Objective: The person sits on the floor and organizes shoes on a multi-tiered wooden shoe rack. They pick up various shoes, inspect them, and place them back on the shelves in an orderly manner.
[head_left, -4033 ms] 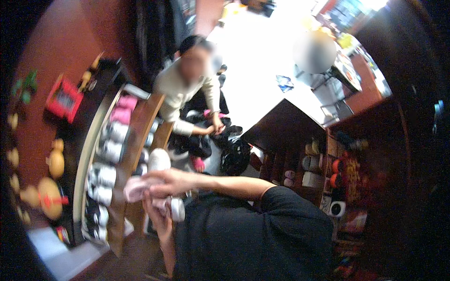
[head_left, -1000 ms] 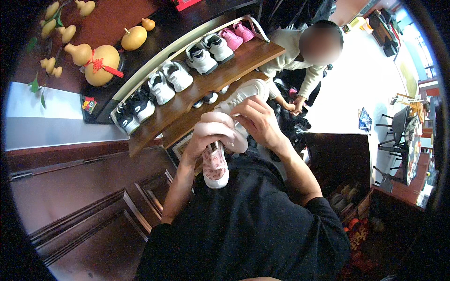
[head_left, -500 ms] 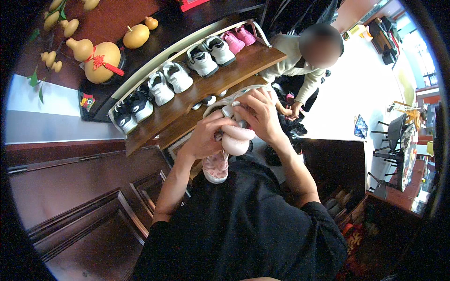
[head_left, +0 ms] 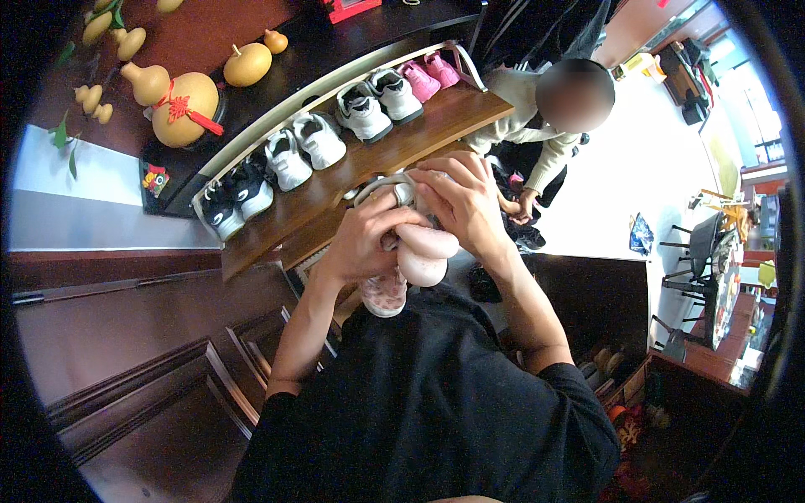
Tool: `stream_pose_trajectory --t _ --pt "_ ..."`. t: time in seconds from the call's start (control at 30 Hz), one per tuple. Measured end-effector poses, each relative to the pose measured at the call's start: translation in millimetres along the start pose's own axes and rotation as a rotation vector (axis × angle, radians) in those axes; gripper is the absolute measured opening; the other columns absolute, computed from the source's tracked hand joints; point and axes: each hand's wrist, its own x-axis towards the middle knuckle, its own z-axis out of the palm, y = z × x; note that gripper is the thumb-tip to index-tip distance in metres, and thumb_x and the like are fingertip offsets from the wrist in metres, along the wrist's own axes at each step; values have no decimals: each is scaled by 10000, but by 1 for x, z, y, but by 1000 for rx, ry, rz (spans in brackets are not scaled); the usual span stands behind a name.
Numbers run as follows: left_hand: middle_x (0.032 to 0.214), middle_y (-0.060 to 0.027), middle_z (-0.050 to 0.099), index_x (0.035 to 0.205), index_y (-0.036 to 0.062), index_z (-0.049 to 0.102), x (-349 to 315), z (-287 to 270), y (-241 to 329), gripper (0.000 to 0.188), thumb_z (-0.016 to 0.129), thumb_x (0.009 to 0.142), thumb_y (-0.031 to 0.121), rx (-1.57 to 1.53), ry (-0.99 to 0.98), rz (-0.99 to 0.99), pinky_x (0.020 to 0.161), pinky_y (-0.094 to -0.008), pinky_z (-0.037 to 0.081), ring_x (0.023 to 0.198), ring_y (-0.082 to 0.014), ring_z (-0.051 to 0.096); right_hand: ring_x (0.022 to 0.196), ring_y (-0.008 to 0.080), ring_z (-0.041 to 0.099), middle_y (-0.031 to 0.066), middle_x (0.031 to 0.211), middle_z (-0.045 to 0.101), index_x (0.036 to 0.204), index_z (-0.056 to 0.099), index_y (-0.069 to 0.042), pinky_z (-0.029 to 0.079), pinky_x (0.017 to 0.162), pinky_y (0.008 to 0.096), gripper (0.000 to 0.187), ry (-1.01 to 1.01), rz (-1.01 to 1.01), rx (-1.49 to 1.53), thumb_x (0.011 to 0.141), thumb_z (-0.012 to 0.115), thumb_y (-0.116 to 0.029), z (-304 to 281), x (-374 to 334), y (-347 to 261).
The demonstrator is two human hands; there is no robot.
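Both hands have drawn closer together since half a second ago, and the shoes sit a touch higher against the chest, while the shelf holds as it was. Left hand (head_left: 365, 239) is clenched around a small pink patterned child's shoe (head_left: 384, 293), its sole hanging below the fingers; right hand (head_left: 465, 201) wraps over a pale pink shoe (head_left: 426, 250) and touches a grey-white sneaker (head_left: 384, 189) bunched between the two palms. All three are pressed together just in front of the black shirt. They look light and soft in the uppers, stiffer at the sole, so I would judge heel and sole the safest places to hold; a bunch like this could slip apart.

Beyond the hands, a wooden shoe shelf (head_left: 436, 126) carries a row of pairs: black sneakers (head_left: 235, 197), white sneakers (head_left: 303, 149), grey-white ones (head_left: 377, 101) and pink ones (head_left: 428, 77). Yellow decorative gourds (head_left: 180, 96) stand on the dark worktop (head_left: 310, 50) behind. Another person (head_left: 537, 126) crouches past the shelf's end.
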Motion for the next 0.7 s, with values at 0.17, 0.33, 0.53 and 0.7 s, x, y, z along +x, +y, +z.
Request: stream_pose_trajectory --t 0.17,0.33,0.53,0.7 --pt "1246 -85 774 1191 37 790 -23 23 -19 270 824 941 134 -552 175 -356 1026 -382 579 1145 -223 746 1130 336 721 110 1239 773 1267 810 -68 566 986 440 325 201 77 93 951 769 -1 -4 -9 2" --pt "1299 -105 744 1399 11 692 -23 26 -29 386 733 1049 169 -952 531 -668 1050 -400 573 1196 -217 720 980 272 760 151 1114 784 1228 789 -6 608 885 376 277 251 310 248 982 709 93 -8 -39 -4" --pt "1410 -133 679 1525 41 575 -21 40 -30 525 654 1138 386 -1283 660 -816 1116 -449 561 1273 -270 689 1283 349 648 206 1547 550 1585 589 -125 570 1077 459 768 -84 206 544 889 908 -61 2 -65 -21" --pt "1286 -128 723 1452 31 597 -29 53 -39 464 639 1142 374 -1492 681 -811 916 -406 655 1071 -248 770 1338 397 586 185 1609 506 1587 646 -236 512 1142 519 894 -147 45 328 764 990 -182 9 -68 -28"
